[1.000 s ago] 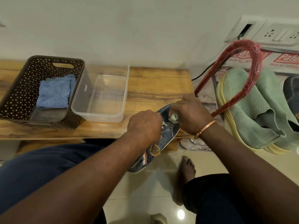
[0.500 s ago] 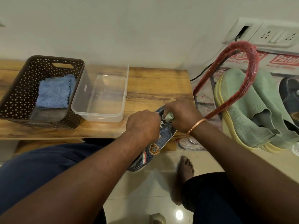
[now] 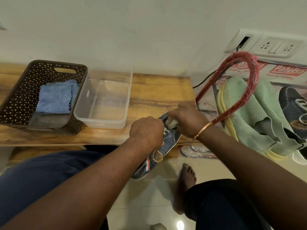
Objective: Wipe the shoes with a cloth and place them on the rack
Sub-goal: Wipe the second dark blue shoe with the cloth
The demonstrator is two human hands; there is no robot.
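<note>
A blue denim sneaker [image 3: 163, 149] with a gold badge is held tilted over the front edge of the wooden bench [image 3: 157, 95]. My left hand [image 3: 147, 131] grips its middle from above. My right hand [image 3: 188, 121] holds a small pale cloth [image 3: 172, 124] bunched against the toe end of the sneaker. To the right stands a shoe rack with a red frame [image 3: 249, 90]; on it lie a pair of green slip-on shoes [image 3: 262, 117] and a dark blue sneaker [image 3: 294, 110].
A brown perforated basket [image 3: 21, 97] with a folded blue cloth [image 3: 55, 97] in it sits at the bench's left. Beside it is a clear plastic tub [image 3: 103, 103]. A wall socket panel [image 3: 269, 46] and a black cable are above the rack. My bare foot [image 3: 186, 183] rests on the tiled floor.
My right hand with the cloth has slid a little left along the sneaker's toe. The left hand keeps its grip and has barely moved.
</note>
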